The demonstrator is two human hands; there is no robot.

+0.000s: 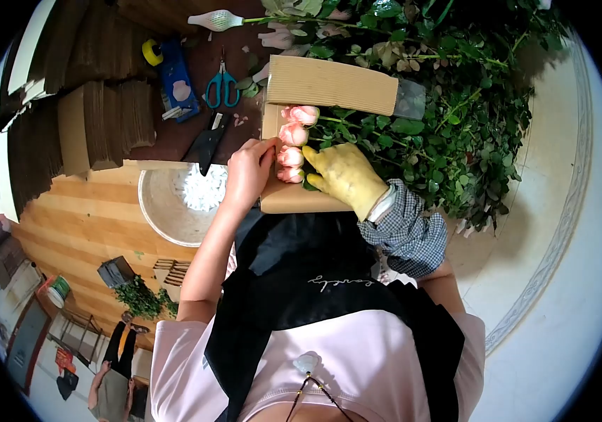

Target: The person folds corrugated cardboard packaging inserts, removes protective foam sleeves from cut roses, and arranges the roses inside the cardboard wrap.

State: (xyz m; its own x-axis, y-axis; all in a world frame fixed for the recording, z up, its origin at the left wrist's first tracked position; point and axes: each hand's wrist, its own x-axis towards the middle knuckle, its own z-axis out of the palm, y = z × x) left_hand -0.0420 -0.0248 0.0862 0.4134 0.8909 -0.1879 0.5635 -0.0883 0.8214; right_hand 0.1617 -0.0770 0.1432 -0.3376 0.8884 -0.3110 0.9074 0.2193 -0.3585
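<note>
Several pink roses (292, 134) lie in a row on a brown cardboard sheet (301, 200), their leafy stems running to the right. My bare left hand (248, 171) is at the left edge of the cardboard, its fingertips close to the rose heads; whether they pinch anything is too small to tell. My right hand (345, 177), in a yellow glove, lies over the stems just right of the lower blooms, thumb and fingers apart. A folded piece of corrugated cardboard (332, 83) rests above the roses.
Teal scissors (223, 88), a black-handled tool (209, 144) and a blue box (178, 79) lie at upper left, near cardboard stacks (97, 126). A white bucket (151, 204) stands below. Leafy stems (455, 126) fill the right. Another person (112, 383) is at lower left.
</note>
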